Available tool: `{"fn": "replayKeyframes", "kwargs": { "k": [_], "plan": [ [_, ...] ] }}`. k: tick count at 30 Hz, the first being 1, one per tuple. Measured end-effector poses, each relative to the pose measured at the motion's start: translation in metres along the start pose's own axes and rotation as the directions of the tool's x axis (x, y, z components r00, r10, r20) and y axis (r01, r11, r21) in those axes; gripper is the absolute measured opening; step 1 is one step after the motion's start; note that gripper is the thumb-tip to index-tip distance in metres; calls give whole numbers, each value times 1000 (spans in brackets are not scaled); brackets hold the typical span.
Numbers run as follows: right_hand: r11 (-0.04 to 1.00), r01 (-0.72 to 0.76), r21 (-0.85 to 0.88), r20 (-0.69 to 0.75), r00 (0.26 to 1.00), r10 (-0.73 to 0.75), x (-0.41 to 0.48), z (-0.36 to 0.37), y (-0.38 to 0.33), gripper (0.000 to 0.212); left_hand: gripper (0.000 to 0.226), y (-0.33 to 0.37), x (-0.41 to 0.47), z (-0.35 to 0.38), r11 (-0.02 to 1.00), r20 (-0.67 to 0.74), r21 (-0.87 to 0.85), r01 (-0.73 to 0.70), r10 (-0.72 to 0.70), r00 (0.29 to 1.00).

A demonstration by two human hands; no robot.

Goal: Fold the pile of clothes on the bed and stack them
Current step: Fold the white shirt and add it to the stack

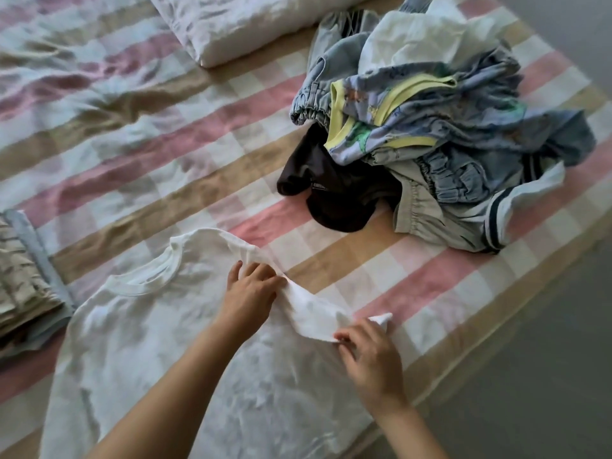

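At lower centre, the left hand (250, 293) and right hand (367, 352) pinch the white T-shirt (172, 352)'s sleeve (311, 306), lifting it to fold inward; the unfolded pile (430, 127) waits upper right.

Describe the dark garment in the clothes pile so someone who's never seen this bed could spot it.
On the pink-and-tan checked bedsheet, find the unfolded pile of clothes on the right. The dark garment spills out of its left edge, below a blue printed top with yellow trim. It is the only near-black piece; everything around it is pale blue, denim or white.
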State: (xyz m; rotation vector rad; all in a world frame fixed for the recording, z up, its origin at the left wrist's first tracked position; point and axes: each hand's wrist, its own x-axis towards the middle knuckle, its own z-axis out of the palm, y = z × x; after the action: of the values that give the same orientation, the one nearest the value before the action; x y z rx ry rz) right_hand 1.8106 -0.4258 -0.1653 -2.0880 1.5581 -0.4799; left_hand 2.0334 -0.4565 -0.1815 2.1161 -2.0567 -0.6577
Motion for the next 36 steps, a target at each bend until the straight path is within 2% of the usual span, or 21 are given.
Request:
{"fn": "replayKeyframes", "kwargs": {
  "k": [2,4,5,7,9,11,13,14,16,18,22,23,25,27,29,31,33,34,36],
  "plan": [
    [997,-77,-3,179,981,76,-18,13,6,24,40,-1,-6,6,1000,28,-19,-15,15,999],
    [986,-157,55,259,956,138,-26,18,10,22,41,0,-6,7,999,26,-41,-11,12,1000],
    [978,-181,107,230,961,153,-26,17,12,18,38,2,-4,4,998,2,-58,-6,6,1000],
    [952,-231,203,73,973,220,-21,11,13,13,30,6,1,1,996,-85,-89,-30,22,996],
    [945,-275,178,-107,949,297,-13,3,21,20,26,10,9,1,994,-150,-70,-80,69,986],
    [930,-364,46,-147,919,366,-4,-2,33,34,26,12,17,4,995,-61,-23,-95,94,994],
    [899,-433,-59,-18,901,433,4,-5,44,40,23,11,24,6,997,113,35,-72,68,991],
    [895,-440,-72,27,896,443,8,-8,48,35,20,10,28,7,995,177,70,-66,53,983],
    [899,-437,-9,16,899,437,16,-15,54,28,16,11,37,8,992,244,114,-62,32,969],
    [879,-457,140,-82,879,470,27,-30,59,31,17,16,49,6,998,199,56,-40,28,980],
    [843,-418,338,-277,812,514,46,-55,70,33,12,32,72,2,987,-92,-155,41,-55,994],
    [838,-417,352,-281,807,520,46,-57,74,32,11,34,76,4,983,-119,-171,65,-86,989],
    [822,-457,340,-217,813,541,42,-53,82,33,13,37,78,9,985,-74,-137,107,-118,990],
    [821,-503,269,-104,833,544,33,-44,88,44,17,37,74,16,992,-12,-72,107,-108,994],
    [822,-524,223,-55,835,547,25,-35,92,55,20,34,70,19,996,-25,-51,72,-73,997],
    [767,-570,294,-104,779,619,27,-32,92,47,22,26,66,14,997,-98,-45,56,-60,993],
    [694,-628,352,-153,693,705,40,-29,92,25,21,11,66,8,997,-164,-15,71,-73,984],
    [670,-664,332,-157,661,733,49,-26,92,22,20,3,67,5,996,-175,1,86,-85,981],
    [635,-732,247,-126,625,770,67,-20,95,30,20,-7,71,0,993,-138,21,115,-111,984]
  ]
}}
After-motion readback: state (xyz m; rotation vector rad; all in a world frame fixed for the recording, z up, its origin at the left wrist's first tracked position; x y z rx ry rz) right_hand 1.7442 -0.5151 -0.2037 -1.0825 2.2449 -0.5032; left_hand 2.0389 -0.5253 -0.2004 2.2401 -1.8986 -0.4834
